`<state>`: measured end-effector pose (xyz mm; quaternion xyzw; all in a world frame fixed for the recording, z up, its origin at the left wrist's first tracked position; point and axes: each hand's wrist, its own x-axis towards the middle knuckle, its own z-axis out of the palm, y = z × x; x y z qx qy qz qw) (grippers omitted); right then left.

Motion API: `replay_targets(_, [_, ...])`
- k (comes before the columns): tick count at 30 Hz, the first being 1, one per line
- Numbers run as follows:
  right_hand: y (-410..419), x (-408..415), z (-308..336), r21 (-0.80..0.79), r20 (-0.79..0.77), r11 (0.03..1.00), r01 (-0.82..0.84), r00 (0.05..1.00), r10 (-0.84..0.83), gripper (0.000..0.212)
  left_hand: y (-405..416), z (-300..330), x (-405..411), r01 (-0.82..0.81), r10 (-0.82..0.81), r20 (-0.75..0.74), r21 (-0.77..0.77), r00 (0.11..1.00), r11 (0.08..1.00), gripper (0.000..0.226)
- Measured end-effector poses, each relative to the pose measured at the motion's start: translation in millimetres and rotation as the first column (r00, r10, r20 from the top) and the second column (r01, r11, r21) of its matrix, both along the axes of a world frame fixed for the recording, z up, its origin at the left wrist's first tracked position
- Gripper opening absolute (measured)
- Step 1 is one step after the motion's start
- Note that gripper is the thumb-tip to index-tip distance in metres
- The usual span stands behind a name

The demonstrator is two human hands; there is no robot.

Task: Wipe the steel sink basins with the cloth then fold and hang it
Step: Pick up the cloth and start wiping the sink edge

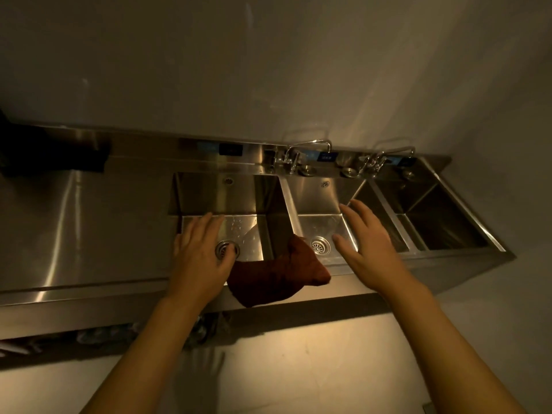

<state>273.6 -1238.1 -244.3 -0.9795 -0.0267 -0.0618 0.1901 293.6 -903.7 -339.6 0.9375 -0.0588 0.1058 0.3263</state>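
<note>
A dark red cloth (276, 273) lies draped over the front rim of the steel sink, across the divider between the left basin (227, 198) and the middle basin (316, 201). My left hand (200, 258) hovers over the left basin beside its drain, fingers spread, holding nothing, just left of the cloth. My right hand (369, 249) floats over the middle basin's right side, fingers apart and empty, to the right of the cloth. A third basin (442, 222) lies at the far right.
Two steel faucets (294, 156) (378, 159) stand on the back ledge behind the dividers. A flat steel drainboard (89, 228) stretches left of the basins, with a dark object (50, 150) at its back left corner. A pale wall rises behind.
</note>
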Motion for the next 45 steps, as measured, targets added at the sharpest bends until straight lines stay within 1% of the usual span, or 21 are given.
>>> replay_targets(3, [-4,15,-17,0.002,0.003,1.000,-0.025,1.000,0.024,0.064,-10,-15,7,-0.003,0.004,-0.021,0.035,1.000,0.999,0.069])
replay_targets(6, [-11,31,-37,0.020,-0.013,0.998,-0.060,0.998,0.060,0.063,-27,-31,16,0.010,-0.005,-0.074,0.057,0.997,0.998,0.069])
replay_targets(9, [-25,51,-66,0.062,-0.063,0.994,-0.093,0.993,0.097,0.063,-51,-50,24,0.026,-0.016,-0.120,0.085,0.993,0.996,0.067])
replay_targets(12, [-44,74,-100,0.087,-0.153,0.988,-0.124,0.979,0.136,0.063,-79,-68,33,0.031,-0.008,-0.180,0.124,0.984,0.992,0.066])
replay_targets(16, [-66,102,-141,0.123,-0.259,0.969,-0.214,0.936,0.239,0.064,-107,-90,37,0.007,0.062,-0.331,0.202,0.941,0.979,0.067])
replay_targets(19, [-78,119,-166,0.150,-0.299,0.956,-0.250,0.911,0.285,0.066,-120,-101,40,0.000,0.135,-0.395,0.322,0.909,0.947,0.067])
replay_targets(22, [-86,131,-189,0.164,-0.318,0.942,-0.293,0.888,0.331,0.071,-132,-108,46,-0.011,0.164,-0.432,0.335,0.887,0.942,0.066])
replay_targets(28, [-85,142,-227,0.171,-0.364,0.915,-0.365,0.840,0.403,0.084,-152,-122,61,0.084,0.128,-0.500,0.380,0.856,0.921,0.065])
replay_targets(31, [-76,141,-240,0.153,-0.392,0.906,-0.396,0.817,0.423,0.090,-151,-134,66,0.146,0.130,-0.561,0.419,0.817,0.896,0.066])
replay_targets(36, [-55,126,-269,0.126,-0.516,0.886,-0.447,0.733,0.443,0.103,-154,-157,74,0.282,0.072,-0.666,0.408,0.742,0.868,0.064])
replay_targets(38, [-46,116,-281,0.051,-0.532,0.889,-0.456,0.741,0.410,0.103,-157,-166,71,0.308,0.050,-0.679,0.395,0.732,0.866,0.063])
replay_targets(39, [-43,113,-286,0.002,-0.527,0.891,-0.454,0.757,0.387,0.100,-157,-170,68,0.306,0.035,-0.666,0.388,0.745,0.869,0.063])
replay_targets(41, [-36,109,-292,-0.069,-0.512,0.893,-0.445,0.784,0.351,0.095,-156,-178,64,0.282,0.003,-0.601,0.381,0.799,0.881,0.060])
replay_targets(43, [-28,108,-296,-0.083,-0.504,0.895,-0.437,0.794,0.341,0.092,-151,-182,64,0.260,-0.008,-0.547,0.386,0.837,0.885,0.057])
replay_targets(45, [-17,109,-299,-0.069,-0.505,0.903,-0.425,0.795,0.336,0.090,-141,-186,66,0.275,-0.019,-0.556,0.381,0.831,0.883,0.056])
